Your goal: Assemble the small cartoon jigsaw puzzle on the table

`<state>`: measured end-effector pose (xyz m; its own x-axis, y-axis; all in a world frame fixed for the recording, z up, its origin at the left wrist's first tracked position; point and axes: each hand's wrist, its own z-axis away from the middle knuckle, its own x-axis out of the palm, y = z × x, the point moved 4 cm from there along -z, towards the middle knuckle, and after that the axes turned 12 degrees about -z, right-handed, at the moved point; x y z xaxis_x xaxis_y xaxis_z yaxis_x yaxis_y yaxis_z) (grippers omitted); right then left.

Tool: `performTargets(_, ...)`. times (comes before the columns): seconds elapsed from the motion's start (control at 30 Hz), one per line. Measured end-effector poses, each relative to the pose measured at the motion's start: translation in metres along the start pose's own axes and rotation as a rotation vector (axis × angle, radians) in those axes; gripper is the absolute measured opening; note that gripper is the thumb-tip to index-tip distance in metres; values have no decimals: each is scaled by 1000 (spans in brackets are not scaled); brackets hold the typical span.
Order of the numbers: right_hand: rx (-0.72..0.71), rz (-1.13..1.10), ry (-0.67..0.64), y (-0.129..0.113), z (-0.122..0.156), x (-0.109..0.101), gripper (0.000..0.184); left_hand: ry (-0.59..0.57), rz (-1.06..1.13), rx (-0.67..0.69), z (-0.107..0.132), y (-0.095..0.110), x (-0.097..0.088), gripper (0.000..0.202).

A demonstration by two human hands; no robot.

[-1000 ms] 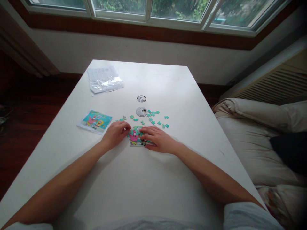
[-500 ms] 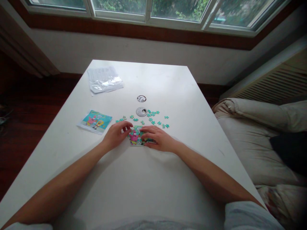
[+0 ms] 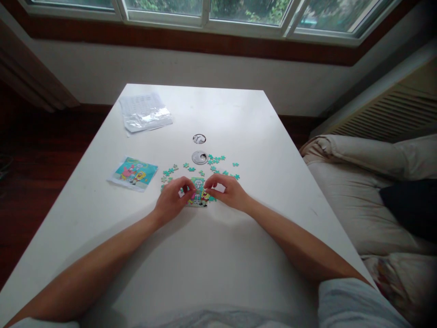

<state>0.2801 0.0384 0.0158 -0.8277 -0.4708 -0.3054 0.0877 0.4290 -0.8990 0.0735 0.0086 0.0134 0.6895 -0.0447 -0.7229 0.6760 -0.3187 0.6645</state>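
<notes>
the white rectangular table (image 3: pixel 239 255) carries everything. the left hand (image 3: pixel 172 200) and right hand (image 3: pixel 227 191) rest near its middle, fingers half curled, tips touching the side edges of the small partly built cartoon jigsaw puzzle (image 3: pixel 199 187) between them; whether either pinches a piece i cannot tell. probably best: press lightly inward, puzzle flat, without nudging the loose teal jigsaw pieces (image 3: pixel 215 159) just beyond
</notes>
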Motion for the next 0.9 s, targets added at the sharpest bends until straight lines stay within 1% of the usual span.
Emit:
performTargets(0.13,30,-33,-60,-3,0,8,16,-23,123,-52,2,1,5,16)
performTargets(0.23,37,-44,-91,-5,0,11,16,-48,178,-71,3,2,9,19)
performTargets(0.4,66,-34,-128,-5,1,15,9,-41,199,-79,5,0,12,19)
performTargets(0.53,74,-25,-117,-3,2,16,4,-32,200,-72,5,0,12,17)
performTargets(0.6,49,6,-116,-2,1,15,4,-37,192,-64,5,0,12,15)
performTargets(0.67,0,28,-113,-1,0,12,8,-40,169,-46,5,1,12,11)
performTargets(0.77,-30,21,-50,5,-1,0,17,-47,49,37,4,5,10,6)
performTargets(0.83,4,13,43,11,-1,-12,21,-99,-82,168,6,11,11,5)
performTargets(0.9,41,10,120,16,1,-24,22,-186,-213,339,10,17,15,7)
